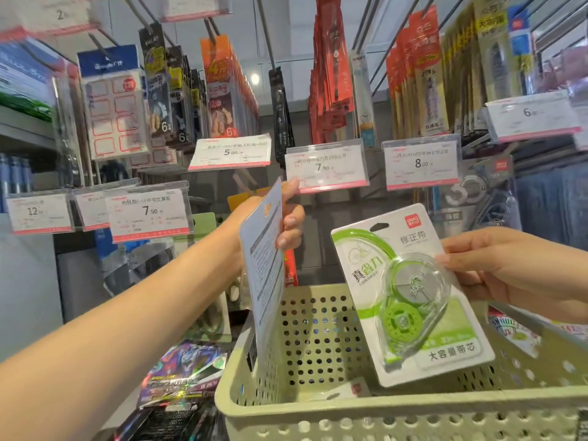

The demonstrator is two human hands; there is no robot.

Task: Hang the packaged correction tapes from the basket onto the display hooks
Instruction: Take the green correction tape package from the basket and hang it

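Note:
My left hand (288,218) grips one packaged correction tape (264,268) near its top, the printed back of the card turned toward me, raised below the 7.90 price tag (326,168). My right hand (496,272) holds a second packaged correction tape (410,297) by its right edge, front facing me, with a green and clear dispenser under the blister. Both packs hang over the pale green perforated basket (350,405) at the bottom. Another white pack (346,391) lies inside the basket.
Display hooks (267,36) run out from the wall above, loaded with orange, red and black packs. Price tags (421,163) hang at the hook ends. Colourful card packs (184,367) lie low on the left, beside the basket.

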